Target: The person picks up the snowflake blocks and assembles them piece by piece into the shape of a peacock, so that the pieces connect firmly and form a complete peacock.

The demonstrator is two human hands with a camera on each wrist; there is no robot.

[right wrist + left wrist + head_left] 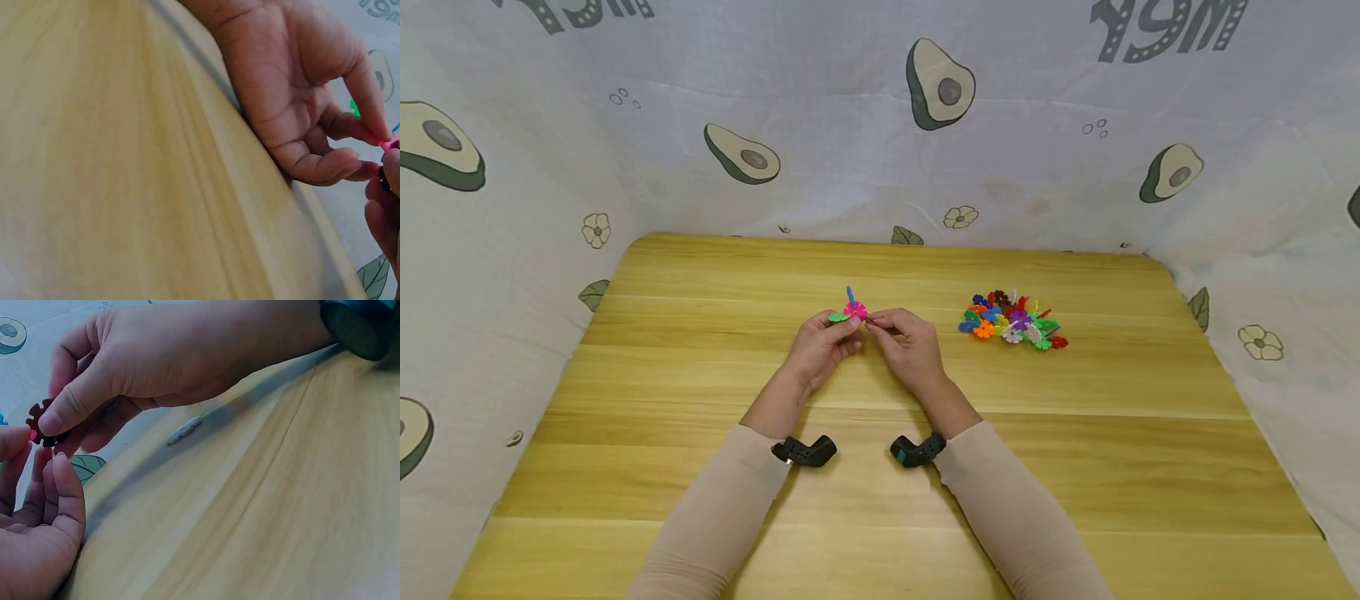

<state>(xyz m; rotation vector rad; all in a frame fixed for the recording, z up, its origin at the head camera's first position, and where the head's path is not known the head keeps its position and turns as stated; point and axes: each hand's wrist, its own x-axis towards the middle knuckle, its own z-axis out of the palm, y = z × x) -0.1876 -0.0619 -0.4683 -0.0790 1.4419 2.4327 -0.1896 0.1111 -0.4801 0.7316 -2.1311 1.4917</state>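
Note:
Close together over the middle of the table, both hands work on a small cluster of notched plastic discs. My left hand [816, 350] pinches a pink disc [855, 309] between thumb and finger. A green disc [838, 317] and a blue disc [850, 295] stick out from the pink one. From the other side my right hand [917, 346] pinches a dark brown notched disc [36, 419] with thumb and fingertips. The brown disc meets the pink disc's edge; how deeply they are joined is hidden by the fingers.
To the right of the hands lies a pile of multicoloured notched discs [1011, 321] on the wooden table [700, 367]. A cloth with printed avocados [842, 200] hangs behind and beside the table. In the left wrist view, a whitish segmented piece [185, 430] shows on the tabletop.

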